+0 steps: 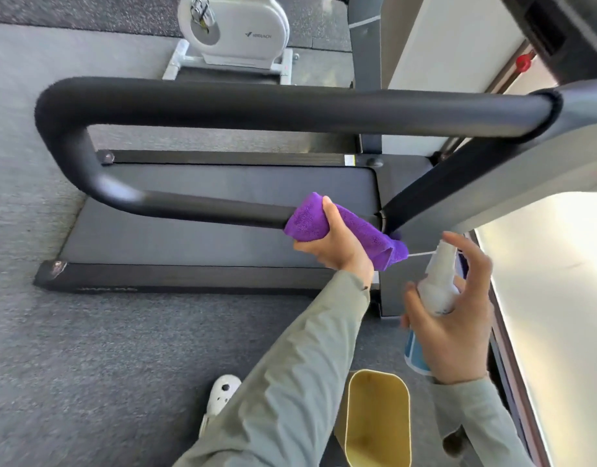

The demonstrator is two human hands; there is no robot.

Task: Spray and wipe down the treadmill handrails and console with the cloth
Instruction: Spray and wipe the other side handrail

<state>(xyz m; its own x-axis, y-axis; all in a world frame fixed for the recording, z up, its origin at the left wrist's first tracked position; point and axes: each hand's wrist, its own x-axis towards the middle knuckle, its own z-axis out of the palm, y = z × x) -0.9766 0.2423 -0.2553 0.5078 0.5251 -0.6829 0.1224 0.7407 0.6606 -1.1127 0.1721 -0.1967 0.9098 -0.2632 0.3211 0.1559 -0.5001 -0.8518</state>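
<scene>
We have the purple cloth (344,229) wrapped round the lower bar of the handrail (196,207), our left hand (337,246) gripping it just left of the joint with the upright. Our right hand (455,318) holds the spray bottle (436,288) near and to the right, its fingers loosely curled round the body, nozzle aimed at the cloth. We judge it best to squeeze the cloth fully round the bar and slide left toward the bend. The bar runs free that way; the upright blocks us on the right, and a yellow bin (378,419) stands near our feet.
</scene>
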